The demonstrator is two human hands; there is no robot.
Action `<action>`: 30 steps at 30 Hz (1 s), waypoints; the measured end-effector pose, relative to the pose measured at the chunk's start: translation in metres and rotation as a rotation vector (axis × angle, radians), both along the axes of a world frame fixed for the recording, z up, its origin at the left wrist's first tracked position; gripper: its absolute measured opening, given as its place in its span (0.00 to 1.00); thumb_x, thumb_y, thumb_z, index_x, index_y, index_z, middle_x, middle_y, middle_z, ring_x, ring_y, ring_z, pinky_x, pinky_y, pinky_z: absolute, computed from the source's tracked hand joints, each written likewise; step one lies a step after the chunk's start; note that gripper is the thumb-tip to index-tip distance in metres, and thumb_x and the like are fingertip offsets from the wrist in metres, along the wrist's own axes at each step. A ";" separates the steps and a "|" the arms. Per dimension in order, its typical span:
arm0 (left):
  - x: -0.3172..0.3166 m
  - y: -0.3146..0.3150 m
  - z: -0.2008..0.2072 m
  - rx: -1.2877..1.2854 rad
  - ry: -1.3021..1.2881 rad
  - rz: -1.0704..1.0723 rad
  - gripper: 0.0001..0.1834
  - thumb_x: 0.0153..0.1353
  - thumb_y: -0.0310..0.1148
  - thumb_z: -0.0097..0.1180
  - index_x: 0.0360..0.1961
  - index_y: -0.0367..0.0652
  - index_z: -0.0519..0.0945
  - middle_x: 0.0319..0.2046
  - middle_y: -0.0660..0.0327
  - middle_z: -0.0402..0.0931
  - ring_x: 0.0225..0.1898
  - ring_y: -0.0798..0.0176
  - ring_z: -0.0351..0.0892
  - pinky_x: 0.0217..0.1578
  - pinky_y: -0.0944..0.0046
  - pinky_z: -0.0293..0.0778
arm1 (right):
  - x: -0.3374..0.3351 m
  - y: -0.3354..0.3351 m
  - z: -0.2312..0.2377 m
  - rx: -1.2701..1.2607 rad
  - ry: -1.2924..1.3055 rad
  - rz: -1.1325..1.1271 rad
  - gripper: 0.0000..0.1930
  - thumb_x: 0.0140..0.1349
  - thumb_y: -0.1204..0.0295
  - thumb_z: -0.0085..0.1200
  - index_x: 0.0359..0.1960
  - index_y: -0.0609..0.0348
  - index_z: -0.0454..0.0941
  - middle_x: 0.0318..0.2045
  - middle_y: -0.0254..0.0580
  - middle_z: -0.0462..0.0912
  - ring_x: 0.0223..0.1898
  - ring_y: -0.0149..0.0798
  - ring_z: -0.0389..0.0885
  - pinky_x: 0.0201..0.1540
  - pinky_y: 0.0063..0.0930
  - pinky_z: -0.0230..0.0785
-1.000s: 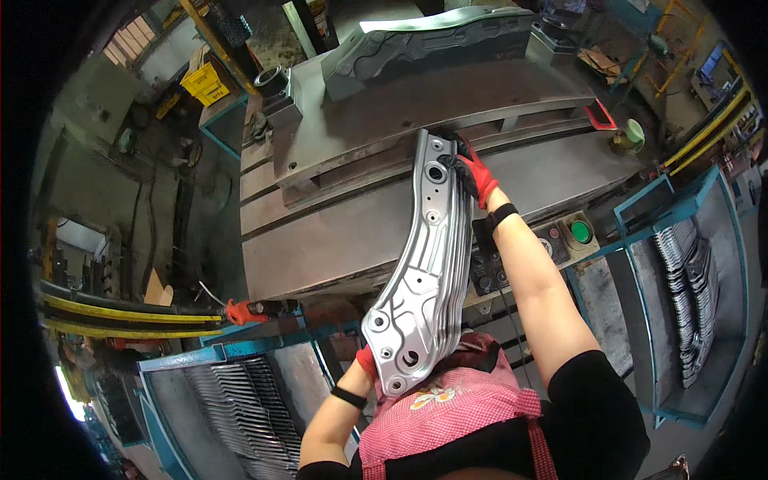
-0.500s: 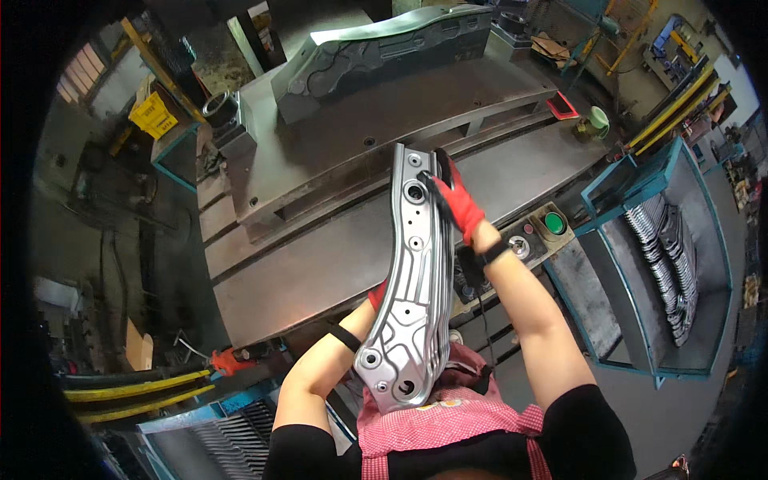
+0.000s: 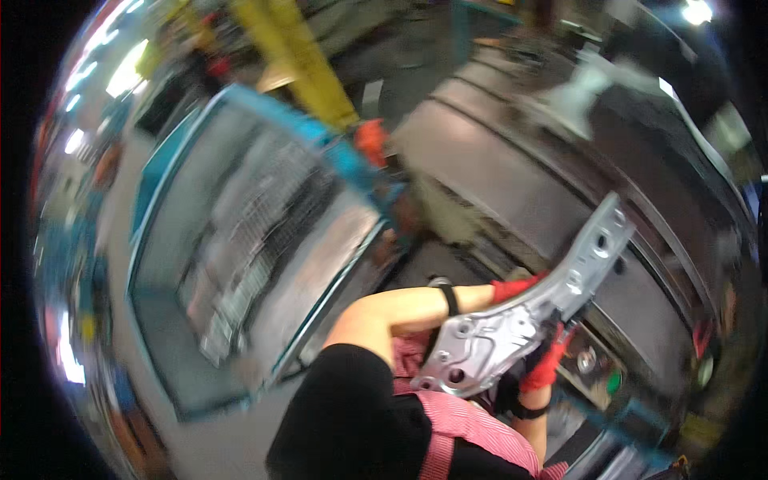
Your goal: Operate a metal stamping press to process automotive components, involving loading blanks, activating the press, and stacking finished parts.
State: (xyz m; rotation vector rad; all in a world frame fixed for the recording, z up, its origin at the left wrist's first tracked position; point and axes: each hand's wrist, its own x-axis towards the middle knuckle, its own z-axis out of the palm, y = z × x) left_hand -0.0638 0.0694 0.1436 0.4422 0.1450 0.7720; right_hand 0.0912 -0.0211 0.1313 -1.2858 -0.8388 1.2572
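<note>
The stamped metal panel (image 3: pixel 522 322) slants from the checked apron (image 3: pixel 468 420) up across the grey table's (image 3: pixel 496 156) near edge. The right hand's (image 3: pixel 546 364) fingers curl onto its right edge, gripping it; the left hand (image 3: pixel 514 288) touches the opposite edge, fingers hidden, their spread impossible to tell.

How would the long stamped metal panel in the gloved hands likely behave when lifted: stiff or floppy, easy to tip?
The stamped metal panel is probably stiff: raised shapes cover its face and no sag shows. It may tip toward its wider end, near the pink apron. Its shiny surface could be slippery.
</note>
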 end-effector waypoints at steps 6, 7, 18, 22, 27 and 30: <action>-0.023 -0.067 0.010 0.007 -0.013 0.329 0.27 0.65 0.50 0.38 0.60 0.47 0.64 0.54 0.59 0.68 0.51 0.65 0.71 0.54 0.61 0.66 | -0.014 -0.025 0.018 0.294 -0.387 0.475 0.27 0.65 0.64 0.38 0.63 0.61 0.50 0.65 0.53 0.48 0.65 0.47 0.49 0.65 0.36 0.43; -0.026 -0.080 0.011 0.002 -0.022 0.385 0.27 0.65 0.50 0.38 0.60 0.47 0.64 0.54 0.60 0.68 0.51 0.65 0.71 0.54 0.62 0.66 | -0.026 -0.028 0.044 0.100 -0.180 0.476 0.27 0.66 0.65 0.37 0.64 0.61 0.48 0.65 0.55 0.45 0.66 0.49 0.46 0.65 0.36 0.42; -0.104 -0.266 -0.033 -0.082 -0.109 0.981 0.27 0.65 0.49 0.40 0.60 0.46 0.63 0.53 0.60 0.69 0.50 0.66 0.72 0.53 0.63 0.67 | -0.099 -0.118 0.082 0.104 -0.384 1.239 0.49 0.52 0.72 0.54 0.64 0.67 0.27 0.65 0.60 0.39 0.67 0.49 0.41 0.66 0.34 0.36; -0.133 -0.365 -0.039 -0.221 -0.073 1.185 0.27 0.64 0.49 0.40 0.60 0.46 0.63 0.53 0.60 0.69 0.50 0.66 0.72 0.53 0.63 0.67 | -0.157 -0.164 0.066 0.293 -0.389 1.471 0.54 0.49 0.59 0.59 0.63 0.72 0.29 0.64 0.66 0.30 0.67 0.58 0.28 0.67 0.43 0.26; -0.170 -0.480 -0.040 -0.335 -0.004 1.409 0.28 0.64 0.50 0.40 0.60 0.45 0.63 0.53 0.60 0.69 0.49 0.65 0.72 0.53 0.63 0.67 | -0.245 -0.237 0.058 0.677 -0.311 1.446 0.56 0.45 0.47 0.58 0.63 0.73 0.37 0.62 0.73 0.33 0.64 0.69 0.30 0.64 0.57 0.28; -0.190 -0.523 -0.041 -0.377 0.027 1.500 0.28 0.64 0.50 0.40 0.60 0.45 0.63 0.53 0.60 0.69 0.49 0.65 0.72 0.53 0.63 0.67 | -0.294 -0.260 0.079 0.610 -0.321 1.570 0.55 0.45 0.44 0.56 0.62 0.73 0.39 0.61 0.75 0.36 0.63 0.72 0.32 0.63 0.59 0.30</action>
